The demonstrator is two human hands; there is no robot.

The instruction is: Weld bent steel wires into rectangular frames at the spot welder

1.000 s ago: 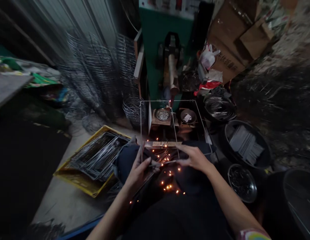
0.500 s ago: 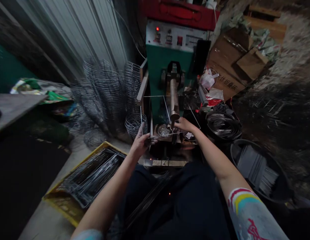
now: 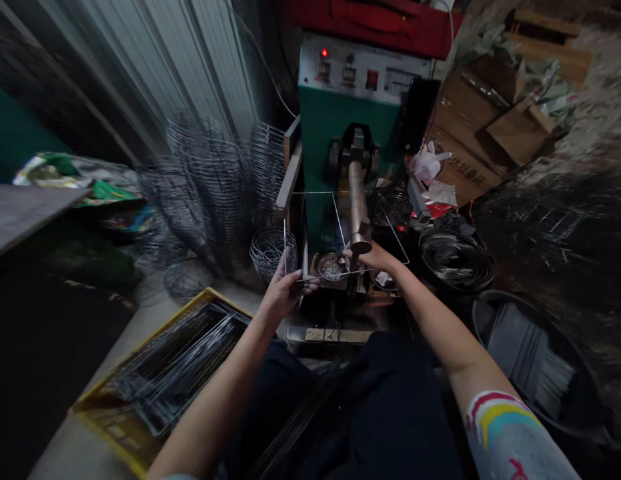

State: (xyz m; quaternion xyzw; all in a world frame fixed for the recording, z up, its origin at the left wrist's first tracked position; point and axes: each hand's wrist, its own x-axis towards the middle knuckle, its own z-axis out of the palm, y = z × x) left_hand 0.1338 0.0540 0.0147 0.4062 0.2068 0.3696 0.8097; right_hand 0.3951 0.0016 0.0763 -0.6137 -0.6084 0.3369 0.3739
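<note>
Both my hands hold a thin rectangular wire frame (image 3: pixel 315 194) in front of a green spot-welding machine (image 3: pixel 357 113). My left hand (image 3: pixel 286 288) pinches the frame's near left corner. My right hand (image 3: pixel 373 257) grips the near bar right under the machine's brass electrode arm (image 3: pixel 359 210). The frame reaches forward and up toward the machine body. A small metal dish of tiny parts (image 3: pixel 331 267) sits just below the frame between my hands.
A yellow crate of finished wire frames (image 3: pixel 165 373) lies on the floor at left. Stacked wire baskets (image 3: pixel 215 187) stand behind it. Coils of wire (image 3: pixel 455 257) and a black tub of metal strips (image 3: pixel 530 353) sit at right. Cardboard boxes (image 3: pixel 485 133) pile up behind.
A second ago the frame lay low over my lap with sparks flying. Both hands have since lifted it up and forward to the electrode, and the sparks are gone.
</note>
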